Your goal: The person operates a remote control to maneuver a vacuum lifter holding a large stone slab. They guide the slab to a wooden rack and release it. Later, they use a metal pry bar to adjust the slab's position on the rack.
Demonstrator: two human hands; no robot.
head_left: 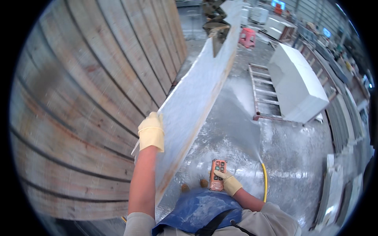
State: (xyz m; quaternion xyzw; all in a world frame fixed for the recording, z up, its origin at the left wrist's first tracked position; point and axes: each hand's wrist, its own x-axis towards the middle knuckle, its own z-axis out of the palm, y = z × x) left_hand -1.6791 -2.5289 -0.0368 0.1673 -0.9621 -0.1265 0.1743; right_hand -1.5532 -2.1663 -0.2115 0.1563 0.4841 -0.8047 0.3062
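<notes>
A long white stone slab (pixel 197 90) stands on edge, running from near my body to the far top. My left hand (pixel 151 128), in a cream rubber glove, is closed over the slab's upper edge. My right hand (pixel 228 181), in a matching glove, holds an orange remote control (pixel 217 175) in front of my blue apron (pixel 201 206). Its thumb lies on the buttons. At the slab's far end, a dark, scissor-like lifting clamp (pixel 216 27) sits over the upper edge.
A wall of wooden planks (pixel 90 78) rises at the left. A yellow hose (pixel 264 183) sprays water across the wet floor (pixel 236 137). Right, a white stone block (pixel 297 82) rests by a metal rack (pixel 264 88). Farther back stands a pink stool (pixel 247 37); grey slabs (pixel 342 118) line the right.
</notes>
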